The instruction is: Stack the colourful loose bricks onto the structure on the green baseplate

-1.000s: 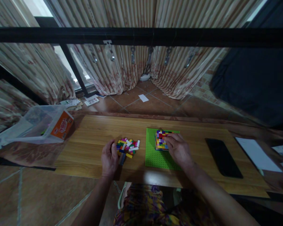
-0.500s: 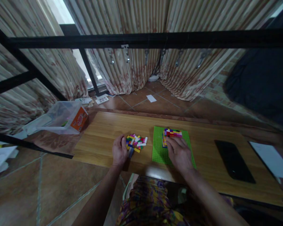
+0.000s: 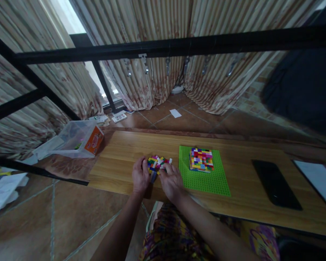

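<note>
A loose pile of colourful toy building bricks [image 3: 155,164] lies on the wooden table. At its left edge rests my left hand [image 3: 140,175], fingers curled in; whatever they hold is hidden. My right hand [image 3: 172,182] reaches into the pile's right side, its fingertips pressed together among the bricks, and any brick between them is too small to make out. To the right, a green baseplate [image 3: 206,183] carries a rectangular block of stacked multicoloured bricks [image 3: 201,159], which neither hand touches.
A black phone-like slab [image 3: 276,185] and a white sheet [image 3: 316,181] lie on the table's right part. Beyond the left end stands a clear plastic box [image 3: 76,139] with an orange label. A black metal bar [image 3: 157,50] crosses in front of the curtains.
My right hand has left the brick block on the green baseplate and moved left to the loose pile, uncovering the block. My left hand has stayed beside the pile.
</note>
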Demonstrator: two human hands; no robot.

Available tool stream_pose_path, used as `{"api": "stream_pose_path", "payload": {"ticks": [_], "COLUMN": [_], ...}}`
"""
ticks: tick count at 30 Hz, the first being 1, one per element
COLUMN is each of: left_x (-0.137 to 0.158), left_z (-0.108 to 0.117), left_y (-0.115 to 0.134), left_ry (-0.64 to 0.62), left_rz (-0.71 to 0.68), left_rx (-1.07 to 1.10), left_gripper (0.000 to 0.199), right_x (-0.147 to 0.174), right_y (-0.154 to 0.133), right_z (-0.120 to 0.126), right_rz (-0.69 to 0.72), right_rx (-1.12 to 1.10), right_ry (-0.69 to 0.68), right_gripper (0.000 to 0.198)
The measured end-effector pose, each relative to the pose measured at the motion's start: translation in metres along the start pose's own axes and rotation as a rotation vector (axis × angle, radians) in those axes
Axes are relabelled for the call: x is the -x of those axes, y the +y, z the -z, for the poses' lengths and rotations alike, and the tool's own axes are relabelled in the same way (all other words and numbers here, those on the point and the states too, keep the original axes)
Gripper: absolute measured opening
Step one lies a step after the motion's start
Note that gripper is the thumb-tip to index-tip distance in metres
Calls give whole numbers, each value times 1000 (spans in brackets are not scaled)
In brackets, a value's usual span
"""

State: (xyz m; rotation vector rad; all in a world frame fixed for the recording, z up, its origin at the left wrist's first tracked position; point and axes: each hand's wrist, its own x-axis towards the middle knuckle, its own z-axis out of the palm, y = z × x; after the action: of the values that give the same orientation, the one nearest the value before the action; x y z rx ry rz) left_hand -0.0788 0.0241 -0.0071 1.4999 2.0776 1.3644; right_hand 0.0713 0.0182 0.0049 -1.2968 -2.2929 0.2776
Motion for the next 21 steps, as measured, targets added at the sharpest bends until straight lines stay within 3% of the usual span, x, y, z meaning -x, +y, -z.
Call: {"api": "stream_pose_path", "payload": {"ticks": [4, 10, 15, 21], "left_x": [-2, -3, -3, -5], "left_z": [0, 3, 3, 2], "left_y": [-1, 4, 4, 4], "left_ry": [-7, -35, -41, -50], "left_rz": [1, 12, 17, 25], "left_rx": [-1, -47, -53, -79], "left_gripper": [39, 41, 40, 41], "right_x": [1, 14, 33, 46], "right_y": [0, 5, 29, 86], "right_z": [-3, 9, 42, 97], "right_rz": [-7, -21, -143, -320], "right_rx": [-17, -221, -378, -309], "right_ry": [35, 84, 166, 342], "right_gripper": [16, 11, 14, 15]}}
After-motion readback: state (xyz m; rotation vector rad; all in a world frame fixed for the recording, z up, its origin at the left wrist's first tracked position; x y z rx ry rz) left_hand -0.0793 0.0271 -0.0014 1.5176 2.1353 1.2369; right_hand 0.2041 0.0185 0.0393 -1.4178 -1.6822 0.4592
